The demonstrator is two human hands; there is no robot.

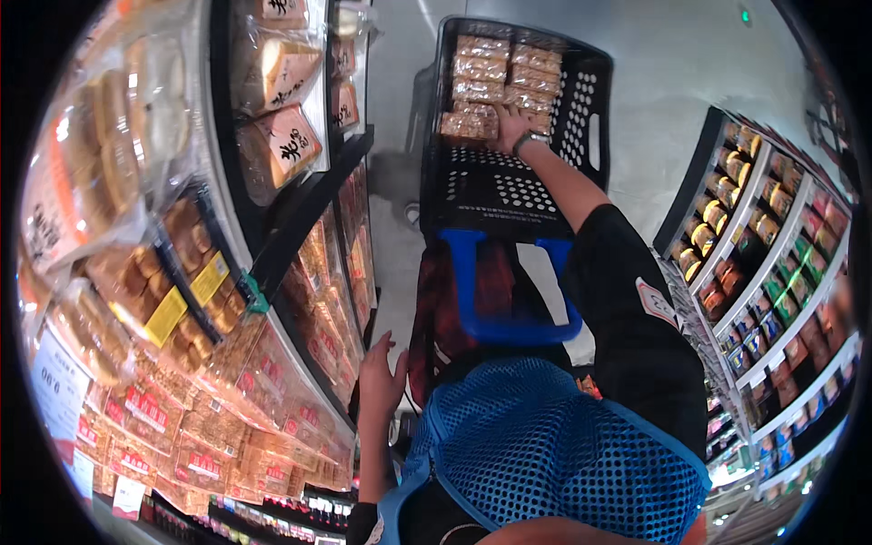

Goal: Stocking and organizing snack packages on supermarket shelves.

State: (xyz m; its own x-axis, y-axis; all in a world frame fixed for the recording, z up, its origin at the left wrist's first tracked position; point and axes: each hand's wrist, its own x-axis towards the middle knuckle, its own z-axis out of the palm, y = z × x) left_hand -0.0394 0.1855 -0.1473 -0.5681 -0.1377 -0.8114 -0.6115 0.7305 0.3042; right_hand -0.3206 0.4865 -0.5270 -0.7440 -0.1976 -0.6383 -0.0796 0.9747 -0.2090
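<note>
Inside a black perforated plastic shopping basket (pixel 477 216), several clear-wrapped brown food packages (pixel 480 67) stand in two columns toward the far end. My right hand (pixel 512 129) reaches in and touches the nearest packages, its fingers beside a front package (pixel 469 125) on the left. Whether it grips that package is unclear. My left hand (pixel 381 371) hangs low beside the shelf with nothing in it, its fingers apart. A blue handle (pixel 521 330) joins the near end of the basket and lies just before my body.
At left, a shelf (pixel 306 211) carries bagged bread (pixel 286 146) and clear packs of brown food (pixel 204 456). Yellow tags (pixel 187 300) and a price sign (pixel 58 381) hang there. At right stand shelves of packaged goods (pixel 776 272). The grey floor (pixel 671 88) runs between.
</note>
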